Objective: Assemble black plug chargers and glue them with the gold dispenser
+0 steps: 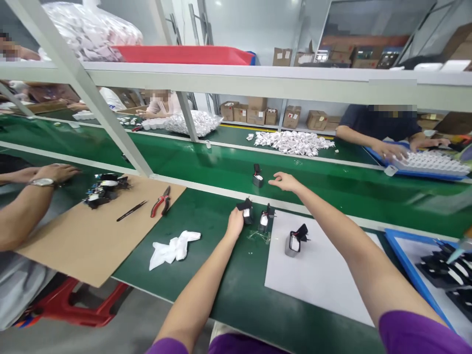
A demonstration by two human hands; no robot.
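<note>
Overhead, grey shelving [236,81] spans green benches [221,295] with 2 conveyor lanes [206,164].

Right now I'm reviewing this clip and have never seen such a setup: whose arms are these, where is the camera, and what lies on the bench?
The single picture comes from a camera worn on a person's head, looking forward and down, so the two bare arms rising from the bottom are that person's own. The left hand grips a small black part on the green bench. The right hand is stretched out open, close to another small black part on the green belt beyond. A third part stands beside the left hand, and a fourth rests on a white sheet. To the left lie a white cloth, red-handled pliers and tweezers on a cardboard sheet. The other arms belong to co-workers.
</note>
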